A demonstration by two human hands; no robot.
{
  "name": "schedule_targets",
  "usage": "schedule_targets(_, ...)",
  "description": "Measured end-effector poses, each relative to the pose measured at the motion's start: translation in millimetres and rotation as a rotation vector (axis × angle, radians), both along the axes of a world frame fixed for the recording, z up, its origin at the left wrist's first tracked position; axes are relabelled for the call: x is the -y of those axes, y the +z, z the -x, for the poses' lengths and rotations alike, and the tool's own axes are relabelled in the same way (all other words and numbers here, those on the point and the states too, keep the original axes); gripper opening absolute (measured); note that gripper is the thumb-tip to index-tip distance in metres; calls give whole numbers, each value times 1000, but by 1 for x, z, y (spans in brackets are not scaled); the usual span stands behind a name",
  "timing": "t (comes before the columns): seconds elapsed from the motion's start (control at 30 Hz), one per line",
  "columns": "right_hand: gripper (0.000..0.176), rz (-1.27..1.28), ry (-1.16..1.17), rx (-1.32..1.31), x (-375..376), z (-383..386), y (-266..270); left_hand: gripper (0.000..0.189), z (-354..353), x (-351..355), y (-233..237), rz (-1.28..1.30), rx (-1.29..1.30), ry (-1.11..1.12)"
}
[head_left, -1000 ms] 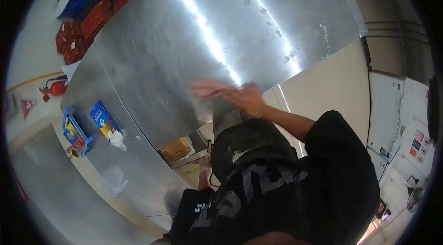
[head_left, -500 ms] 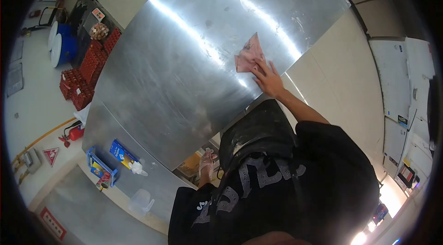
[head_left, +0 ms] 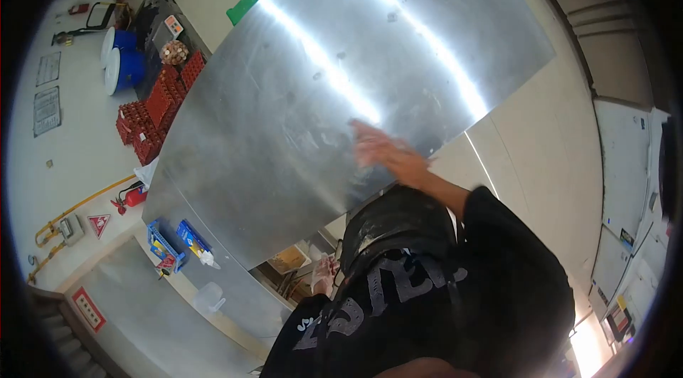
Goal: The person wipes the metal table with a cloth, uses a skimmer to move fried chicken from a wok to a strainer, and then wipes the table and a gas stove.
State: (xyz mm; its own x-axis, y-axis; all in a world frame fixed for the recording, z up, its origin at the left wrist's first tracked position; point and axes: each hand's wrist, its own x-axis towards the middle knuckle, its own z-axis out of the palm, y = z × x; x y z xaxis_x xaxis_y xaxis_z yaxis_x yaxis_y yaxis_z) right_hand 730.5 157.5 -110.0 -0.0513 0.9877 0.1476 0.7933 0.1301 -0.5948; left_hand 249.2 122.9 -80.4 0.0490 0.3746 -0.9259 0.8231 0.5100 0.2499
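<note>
A pink cloth [head_left: 368, 142] lies pressed on the shiny metal table [head_left: 284, 93], close to its near right edge. My right hand [head_left: 404, 163] is on top of the cloth, and both are smeared by motion. Low beside the dark apron [head_left: 391, 216], my left hand [head_left: 324, 277] hangs below the tabletop's near edge. Its fingers look curled, with crumpled clear plastic around them; whether this is a glove or a held piece cannot be made out. Pale smears and small dark spots mark the metal surface.
On the side counter stand a blue basket [head_left: 165, 244], a blue-and-yellow box [head_left: 192, 237] and a clear plastic jug [head_left: 209, 298]. Red egg trays [head_left: 163, 100] and blue tubs [head_left: 124, 70] are at left. A fire extinguisher [head_left: 134, 196] is by the wall; white cabinets [head_left: 622, 164] stand right.
My right hand and the cloth have moved toward me and slightly left across the metal. The camera view has shifted a little. My left hand stays low beside the apron.
</note>
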Motion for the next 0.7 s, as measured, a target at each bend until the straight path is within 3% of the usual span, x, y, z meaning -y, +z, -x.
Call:
schedule_targets(0.03,45,44,-86,-123,29,-37,-21,27,-12,-2,2,67,28,258)
schedule_targets(0.07,48,-22,-311,134,46,-73,-35,28,-16,-3,1,96,46,355)
schedule_targets(0.1,42,50,-359,255,50,-118,-10,29,-17,-4,0,127,64,451)
schedule_targets(0.2,46,239,-796,507,51,-238,-27,31,-20,2,-2,222,125,746)
schedule_targets(0.23,46,221,-898,610,43,-279,-32,32,-29,1,4,213,73,767)
schedule_targets(0.27,47,81,-1028,469,18,-301,-7,33,-38,0,11,203,22,789)
schedule_targets(0.33,49,20,-1176,478,-12,-368,-30,35,-87,-19,47,109,-219,681)
schedule_targets(0.37,51,-62,-1248,490,-38,-391,-26,37,-76,-10,39,134,-216,795)
schedule_targets(0.4,50,113,-1291,600,-72,-404,-16,40,-70,-4,46,107,-239,622)
schedule_targets(0.47,47,480,-1348,823,-143,-415,-6,45,-91,0,86,104,-373,407)
schedule_targets(0.53,53,-195,-1298,543,-216,-460,-65,48,-88,22,99,169,-320,749)
schedule_targets(0.57,51,-238,-1255,524,-258,-449,-60,45,-85,45,112,111,-231,1117)
schedule_targets(0.6,48,-199,-1200,527,-303,-412,-43,48,-82,73,110,-6,-239,1209)
schedule_targets(0.63,46,-165,-1122,497,-346,-373,-34,48,-59,94,97,17,-286,1149)
schedule_targets(0.7,42,-141,-891,378,-419,-282,-17,50,6,143,70,136,-392,762)
